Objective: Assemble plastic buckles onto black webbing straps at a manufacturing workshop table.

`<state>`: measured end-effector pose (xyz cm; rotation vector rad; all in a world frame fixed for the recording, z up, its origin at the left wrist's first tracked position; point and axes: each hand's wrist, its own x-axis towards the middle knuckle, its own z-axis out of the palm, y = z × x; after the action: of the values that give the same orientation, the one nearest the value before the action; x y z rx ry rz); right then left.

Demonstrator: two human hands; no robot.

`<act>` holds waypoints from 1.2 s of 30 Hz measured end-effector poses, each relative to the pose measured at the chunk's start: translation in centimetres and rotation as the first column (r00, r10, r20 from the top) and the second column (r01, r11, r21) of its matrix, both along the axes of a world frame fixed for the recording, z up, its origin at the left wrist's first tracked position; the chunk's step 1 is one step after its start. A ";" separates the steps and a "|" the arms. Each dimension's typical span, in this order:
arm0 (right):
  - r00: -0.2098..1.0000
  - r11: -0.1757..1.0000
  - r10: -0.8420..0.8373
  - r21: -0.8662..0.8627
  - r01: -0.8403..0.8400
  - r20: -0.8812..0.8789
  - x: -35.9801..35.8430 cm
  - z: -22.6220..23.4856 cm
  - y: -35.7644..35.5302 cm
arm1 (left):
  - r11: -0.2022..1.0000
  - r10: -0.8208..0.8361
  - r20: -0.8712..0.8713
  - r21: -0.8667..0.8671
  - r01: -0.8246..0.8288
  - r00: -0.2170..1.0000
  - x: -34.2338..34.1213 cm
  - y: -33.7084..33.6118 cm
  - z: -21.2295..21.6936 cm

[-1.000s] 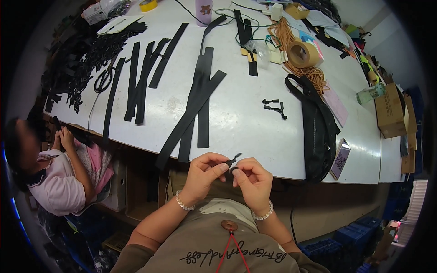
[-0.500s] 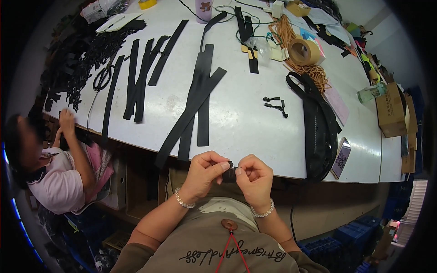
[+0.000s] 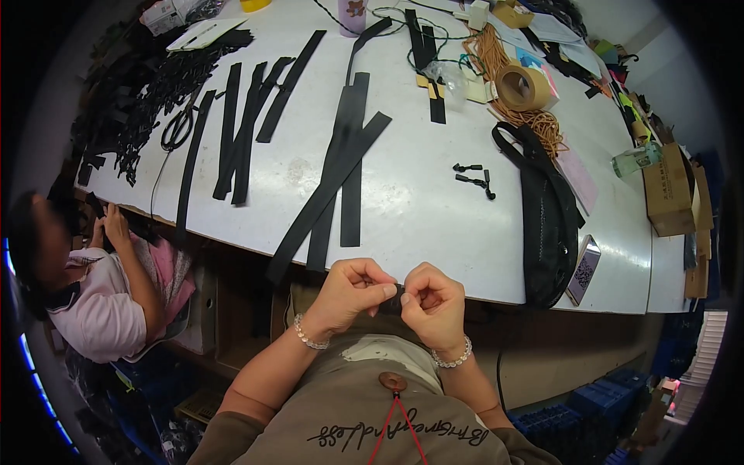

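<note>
While a black bag [image 3: 546,240] reaches the bench's [image 3: 442,225] near edge, by that edge the left hand [image 3: 353,298] and right hand [image 3: 435,306] pinch 1 small dark piece [image 3: 394,299] between them, fingers [image 3: 369,270] closed tight!

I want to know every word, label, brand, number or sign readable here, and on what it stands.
Brown shirt: dark script, upside down in view; its wording is not copied here.
Cardboard box at right: printed characters, too small to read.
White package, upper left: marks too small to read.
Phone: dense pattern; no readable words.
</note>
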<state>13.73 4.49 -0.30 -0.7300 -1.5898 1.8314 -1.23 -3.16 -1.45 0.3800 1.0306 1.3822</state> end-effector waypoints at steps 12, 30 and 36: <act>0.991 0.997 0.081 0.002 -0.082 0.109 0.3 0.2 0.5 | 0.998 -0.048 -0.028 -0.043 0.047 0.998 -0.3 -0.1 0.0; 0.999 0.929 0.000 -0.370 -0.020 -0.053 0.5 -0.7 -0.9 | 1.000 0.007 -0.228 -0.019 -0.012 0.974 -0.5 -0.1 0.7; 0.997 0.911 -0.012 -0.413 -0.021 -0.077 0.2 -1.2 -1.3 | 1.000 -0.023 -0.204 -0.008 0.022 0.979 -0.9 -0.4 0.2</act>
<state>13.98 3.16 -1.48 -0.8244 -1.1619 2.2028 -2.11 -3.54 -1.29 0.5369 1.1940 1.3398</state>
